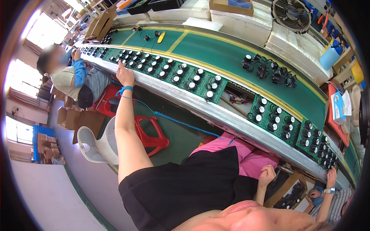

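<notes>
My left arm reaches far forward to the line. My left hand (125,74), with a blue strap on the wrist, has a finger stretched out onto the near edge of the green circuit boards (133,63). These boards carry black round parts with white tops and black wires, and lie in a row along the metal rail. My right hand (266,176) is curled in a loose fist near my pink trousers, away from the boards, with nothing visible in it. A gap in the row shows wires (239,99) below, between two groups of boards (273,117).
Beyond the rail runs a green belt (208,52) with loose black wired parts (269,69) and a yellow tool (161,37). A blue coiled cord (185,124) hangs from my strap. Co-workers sit at left (69,77) and lower right (330,196); a red stool (152,133) stands nearby.
</notes>
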Action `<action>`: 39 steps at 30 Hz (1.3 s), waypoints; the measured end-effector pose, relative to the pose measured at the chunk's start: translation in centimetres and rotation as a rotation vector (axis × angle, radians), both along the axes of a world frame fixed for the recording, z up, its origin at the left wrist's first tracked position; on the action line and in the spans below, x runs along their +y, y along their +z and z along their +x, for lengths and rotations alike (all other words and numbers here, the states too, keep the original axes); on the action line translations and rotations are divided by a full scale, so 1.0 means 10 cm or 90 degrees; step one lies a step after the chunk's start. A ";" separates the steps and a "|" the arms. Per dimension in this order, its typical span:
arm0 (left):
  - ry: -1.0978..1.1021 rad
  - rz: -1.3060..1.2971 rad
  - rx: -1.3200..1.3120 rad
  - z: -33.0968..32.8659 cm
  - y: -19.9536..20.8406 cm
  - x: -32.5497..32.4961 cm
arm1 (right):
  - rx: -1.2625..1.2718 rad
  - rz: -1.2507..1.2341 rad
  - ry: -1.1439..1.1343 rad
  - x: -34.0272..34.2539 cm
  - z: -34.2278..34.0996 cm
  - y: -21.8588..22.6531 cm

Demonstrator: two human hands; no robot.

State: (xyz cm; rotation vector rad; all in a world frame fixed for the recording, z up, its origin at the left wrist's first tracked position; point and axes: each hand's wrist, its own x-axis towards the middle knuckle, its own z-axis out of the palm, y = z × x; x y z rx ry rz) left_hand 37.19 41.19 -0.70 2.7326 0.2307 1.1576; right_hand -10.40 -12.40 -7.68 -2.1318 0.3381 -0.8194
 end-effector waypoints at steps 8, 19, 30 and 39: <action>-0.070 0.165 0.214 0.76 -0.10 0.24 | 0.052 0.016 -0.062 -0.04 -0.06 -0.01; -0.141 0.140 0.288 1.22 -0.22 0.82 | 0.005 0.052 -0.090 -0.04 -0.18 -0.10; -0.142 0.105 0.353 1.16 0.05 0.68 | 0.040 0.121 -0.104 0.05 -0.27 -0.26; -0.251 -0.002 0.331 1.12 0.05 0.73 | 0.062 0.199 -0.110 0.08 -0.27 -0.50</action>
